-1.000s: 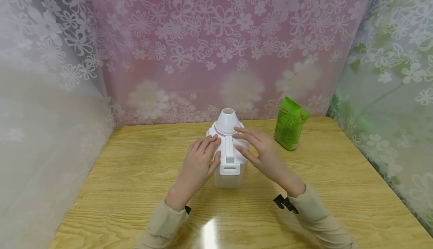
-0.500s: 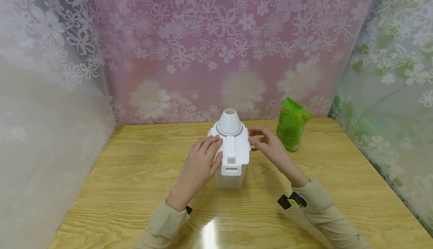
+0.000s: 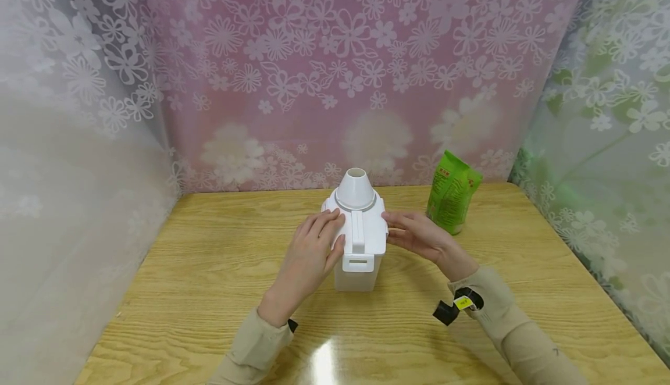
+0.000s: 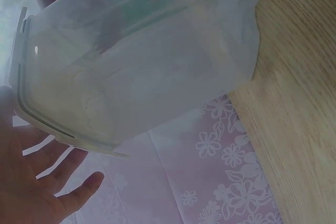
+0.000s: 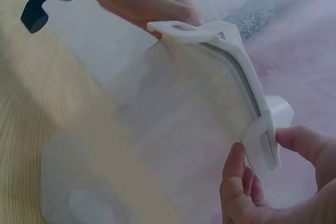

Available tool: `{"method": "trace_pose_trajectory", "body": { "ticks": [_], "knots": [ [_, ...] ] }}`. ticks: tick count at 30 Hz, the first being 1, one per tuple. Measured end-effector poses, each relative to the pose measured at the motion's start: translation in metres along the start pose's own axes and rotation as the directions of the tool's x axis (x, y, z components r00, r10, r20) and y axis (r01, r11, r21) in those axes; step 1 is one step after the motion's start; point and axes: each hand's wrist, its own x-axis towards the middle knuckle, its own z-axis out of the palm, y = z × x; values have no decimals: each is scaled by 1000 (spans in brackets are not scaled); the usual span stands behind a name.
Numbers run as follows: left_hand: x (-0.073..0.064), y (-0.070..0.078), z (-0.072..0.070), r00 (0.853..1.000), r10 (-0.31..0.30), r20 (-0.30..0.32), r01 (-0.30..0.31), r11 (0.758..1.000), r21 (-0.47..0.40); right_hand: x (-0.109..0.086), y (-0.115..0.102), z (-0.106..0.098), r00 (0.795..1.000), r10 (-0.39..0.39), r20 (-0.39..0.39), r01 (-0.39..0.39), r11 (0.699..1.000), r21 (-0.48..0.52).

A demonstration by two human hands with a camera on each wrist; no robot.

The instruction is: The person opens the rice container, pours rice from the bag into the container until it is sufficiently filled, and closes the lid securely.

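Note:
A translucent plastic storage container (image 3: pixel 356 280) stands upright on the wooden table (image 3: pixel 225 257). Its white lid (image 3: pixel 374 231) carries a handle strip and a cone-shaped spout (image 3: pixel 356 192). My left hand (image 3: pixel 309 251) rests on the left of the lid, fingers relaxed and spread. On the opposite side, my right hand (image 3: pixel 421 238) pinches a side latch (image 5: pixel 258 139): in the right wrist view the thumb lies on the lid's edge and the fingertips are under the latch flap. The left wrist view shows the see-through wall of the container from the side.
A green printed bag (image 3: pixel 452 196) stands upright at the back right, beyond my right hand. Floral curtains (image 3: pixel 335 82) hang behind the table and along both sides. A black wrist strap (image 3: pixel 460 306) sits at my right sleeve.
My right hand has left the top of the lid, moved right and down to its side, and taken hold of the latch. The left hand stays in place on the lid.

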Motion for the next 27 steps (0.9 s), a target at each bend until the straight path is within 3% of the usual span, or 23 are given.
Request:
{"method": "trace_pose_trajectory", "body": {
  "ticks": [9, 27],
  "knots": [
    [0, 0, 0, 1000, 2, 5, -2, 1000, 3, 9, 0, -1, 997, 54, 50, -60, 992, 115],
    [0, 1, 0, 1000, 0, 9, 0, 1000, 8, 15, -2, -3, 994, 68, 83, -77, 991, 109]
  ]
}}
